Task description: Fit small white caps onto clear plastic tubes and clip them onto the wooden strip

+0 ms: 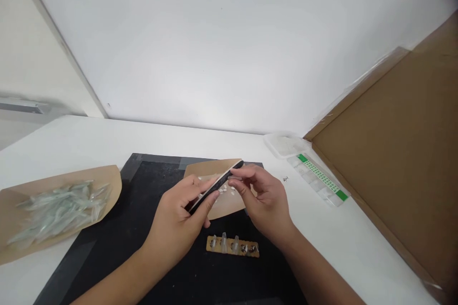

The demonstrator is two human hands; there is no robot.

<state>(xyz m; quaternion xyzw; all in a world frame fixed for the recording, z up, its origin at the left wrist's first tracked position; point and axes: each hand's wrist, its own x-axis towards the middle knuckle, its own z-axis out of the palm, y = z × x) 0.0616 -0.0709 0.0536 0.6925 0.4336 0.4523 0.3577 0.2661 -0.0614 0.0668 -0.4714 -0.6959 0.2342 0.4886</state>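
My left hand (182, 212) is closed around a nail file (218, 185), black on its edge and pale on top, which slants up to the right. My right hand (266, 195) pinches near the file's upper end, thumb and forefinger together; whatever small thing sits between them is hidden. Behind both hands lies a brown paper tray (223, 211) with small white pieces (224, 189) in it. Below, a tan strip (232, 252) bears several clear false nails (224, 242), standing upright in a row on dark mounts.
At left, a larger brown paper tray (114, 186) holds a heap of clear nail tips (67, 209). A black mat (143, 186) covers the middle of the white table (100, 136). To the right are a clear plastic case (318, 178) with a green label and a brown cardboard panel (393, 143).
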